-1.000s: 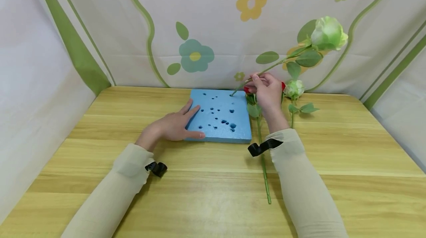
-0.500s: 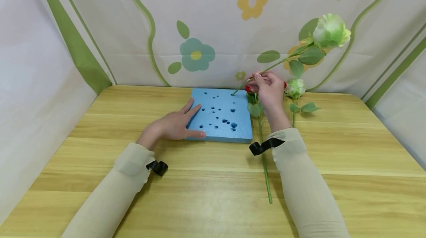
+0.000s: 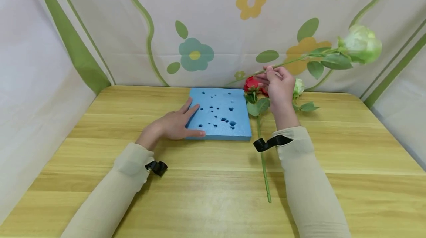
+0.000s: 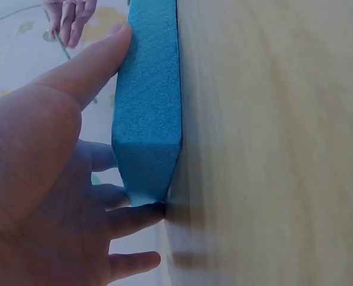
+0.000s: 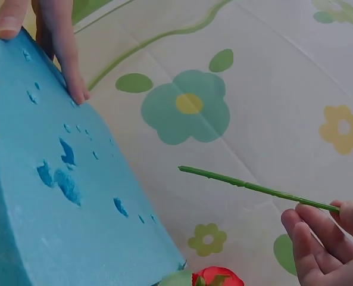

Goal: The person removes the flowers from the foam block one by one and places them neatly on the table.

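Note:
My right hand (image 3: 279, 84) pinches the stem of a pale green-white artificial rose (image 3: 361, 44) between thumb and fingers. Its bloom leans out to the upper right. In the right wrist view the bare end of the stem (image 5: 253, 187) hangs in the air, apart from the blue foam block (image 5: 87, 226). Holes of several sizes pit the top of this foam block (image 3: 221, 114), which lies flat on the table. My left hand (image 3: 173, 124) rests at the block's left side, fingers spread, with the thumb on the front edge and fingertips on the top.
A red rose (image 3: 252, 84) lies right of the block, its stem running toward the table's front. Behind my right hand, partly hidden, is another pale green rose (image 3: 298, 87). A flower-printed curtain (image 3: 226, 38) hangs along the back of the wooden table (image 3: 206, 193).
The rose's stem end has come out of a hole at the block's back right corner. My right hand has moved right and up, and the bloom has tipped further right. The left hand stays put.

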The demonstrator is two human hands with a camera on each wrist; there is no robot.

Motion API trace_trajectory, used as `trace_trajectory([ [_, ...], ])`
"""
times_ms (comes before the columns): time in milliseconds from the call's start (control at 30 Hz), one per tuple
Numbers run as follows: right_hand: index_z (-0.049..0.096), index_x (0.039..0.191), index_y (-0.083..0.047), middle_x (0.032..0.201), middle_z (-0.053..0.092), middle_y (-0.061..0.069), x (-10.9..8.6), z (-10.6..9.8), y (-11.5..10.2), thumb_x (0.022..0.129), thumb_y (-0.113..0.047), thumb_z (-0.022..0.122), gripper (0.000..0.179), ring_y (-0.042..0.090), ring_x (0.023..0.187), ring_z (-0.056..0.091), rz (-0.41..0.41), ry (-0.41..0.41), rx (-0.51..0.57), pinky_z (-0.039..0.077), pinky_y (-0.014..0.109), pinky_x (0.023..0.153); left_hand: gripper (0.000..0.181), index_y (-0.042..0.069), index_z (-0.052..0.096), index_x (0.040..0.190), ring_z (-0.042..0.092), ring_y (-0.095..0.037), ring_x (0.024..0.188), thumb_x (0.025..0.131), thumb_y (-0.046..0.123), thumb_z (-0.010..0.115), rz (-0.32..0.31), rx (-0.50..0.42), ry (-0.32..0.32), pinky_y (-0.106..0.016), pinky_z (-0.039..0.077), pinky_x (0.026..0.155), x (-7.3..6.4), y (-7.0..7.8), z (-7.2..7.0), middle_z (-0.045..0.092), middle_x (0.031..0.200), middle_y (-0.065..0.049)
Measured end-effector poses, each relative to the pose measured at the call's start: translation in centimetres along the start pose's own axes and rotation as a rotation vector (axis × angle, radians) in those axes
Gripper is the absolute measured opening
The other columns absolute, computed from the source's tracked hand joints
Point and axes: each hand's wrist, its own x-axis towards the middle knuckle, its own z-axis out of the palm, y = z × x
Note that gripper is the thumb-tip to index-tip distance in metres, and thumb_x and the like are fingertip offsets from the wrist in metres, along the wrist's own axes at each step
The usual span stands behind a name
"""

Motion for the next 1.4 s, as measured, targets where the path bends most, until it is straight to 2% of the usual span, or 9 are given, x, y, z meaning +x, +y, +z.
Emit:
trace_trajectory([
  [300,0.070,0.116,-0.010,0.100,0.081,0.004,0.2,-0.7,0.1,0.109,-0.032,0.058,0.025,0.019,0.100,0.079,0.018,0.010,0.011,0.062,0.029,0.085,0.108,0.019,0.005,0.173,0.032,-0.053,0.157,0.097,0.070,0.062,0.004,0.003,-0.004,-0.063,0.030,0.127,0.0,-0.1,0.0,-0.014,0.180,-0.014],
  [533,0.069,0.113,-0.008,0.097,0.080,0.004,0.2,-1.1,0.2,0.109,-0.030,0.058,0.025,0.019,0.098,0.080,0.023,0.021,0.052,0.061,0.028,0.083,0.107,0.019,0.005,0.173,0.029,-0.053,0.158,0.098,0.068,0.063,0.012,0.002,-0.002,-0.064,0.029,0.128,0.0,-0.2,0.1,-0.014,0.180,-0.014],
  [800,0.064,0.115,0.003,0.099,0.080,0.007,0.0,-1.4,0.0,0.110,-0.026,0.057,0.030,0.016,0.091,0.080,0.063,0.016,0.066,0.060,0.026,0.078,0.108,0.018,0.005,0.173,0.029,-0.053,0.158,0.098,0.068,0.063,0.016,0.010,-0.009,-0.064,0.029,0.127,0.0,-0.1,0.0,-0.014,0.179,-0.014],
  [900,0.063,0.111,0.002,0.100,0.078,0.007,-0.1,-1.7,-0.2,0.111,-0.021,0.055,0.025,0.016,0.087,0.079,0.075,0.006,0.084,0.059,0.024,0.074,0.108,0.018,0.004,0.173,0.030,-0.054,0.157,0.098,0.069,0.063,0.019,0.012,-0.011,-0.064,0.029,0.127,0.0,-0.2,0.1,-0.014,0.179,-0.014],
  [1100,0.057,0.093,0.000,0.119,0.064,0.004,-0.3,-2.7,-0.8,0.111,-0.013,0.053,0.023,0.015,0.080,0.074,0.089,0.014,0.102,0.058,0.023,0.074,0.108,0.019,0.004,0.173,0.033,-0.053,0.156,0.097,0.070,0.062,0.021,0.015,-0.006,-0.063,0.030,0.127,0.1,-0.4,0.1,-0.014,0.179,-0.014],
  [1200,0.054,0.089,-0.003,0.126,0.058,0.004,-0.4,-3.2,-0.8,0.111,-0.008,0.052,0.023,0.015,0.078,0.070,0.102,0.018,0.145,0.057,0.022,0.074,0.108,0.017,0.004,0.173,0.036,-0.053,0.155,0.098,0.069,0.062,0.025,0.016,-0.006,-0.063,0.031,0.127,0.1,-0.7,0.0,-0.015,0.179,-0.015],
  [1300,0.057,0.097,-0.003,0.122,0.060,0.002,-0.6,-3.8,-0.8,0.110,-0.006,0.052,0.015,0.015,0.078,0.068,0.117,0.018,0.173,0.055,0.022,0.073,0.108,0.016,0.004,0.173,0.037,-0.052,0.154,0.098,0.068,0.063,0.029,0.018,-0.005,-0.063,0.032,0.126,0.1,-0.9,-0.1,-0.015,0.179,-0.016],
  [1367,0.058,0.109,-0.004,0.112,0.068,0.000,-0.6,-4.2,-0.9,0.110,-0.006,0.052,0.006,0.016,0.077,0.068,0.128,0.027,0.200,0.054,0.022,0.072,0.108,0.015,0.004,0.173,0.038,-0.052,0.154,0.098,0.067,0.062,0.034,0.019,-0.004,-0.063,0.033,0.126,0.2,-1.0,-0.1,-0.015,0.179,-0.016],
  [1400,0.057,0.117,-0.003,0.105,0.071,0.000,-0.6,-4.4,-0.9,0.109,-0.005,0.053,0.009,0.017,0.075,0.068,0.133,0.031,0.217,0.054,0.022,0.071,0.108,0.015,0.004,0.173,0.038,-0.052,0.154,0.098,0.068,0.062,0.034,0.018,-0.005,-0.063,0.033,0.126,0.2,-1.1,0.0,-0.015,0.179,-0.016],
])
